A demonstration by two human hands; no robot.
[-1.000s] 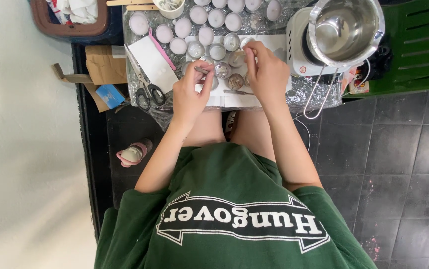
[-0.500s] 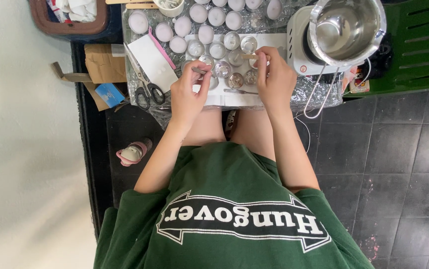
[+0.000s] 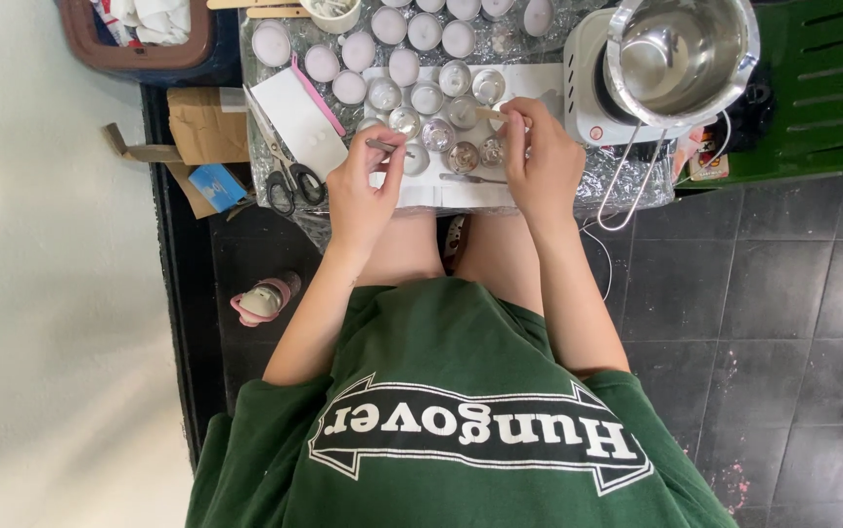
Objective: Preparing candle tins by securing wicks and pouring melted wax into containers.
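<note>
A foil-covered desk carries small round tealight cups, scissors, a white paper sheet and a hotplate with a steel pot

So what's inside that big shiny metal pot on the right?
The metal pot sits on a white hot plate. Its steel walls and bottom show only reflections, with no visible solid contents. Whether clear liquid lies at the bottom cannot be told; the near wall hides part of the base.

A thin metal tool, pinched level, lies just left of the small round tealight cups, empty and upright in rows, while a pale wooden stick slants over the cups' right end.
</note>
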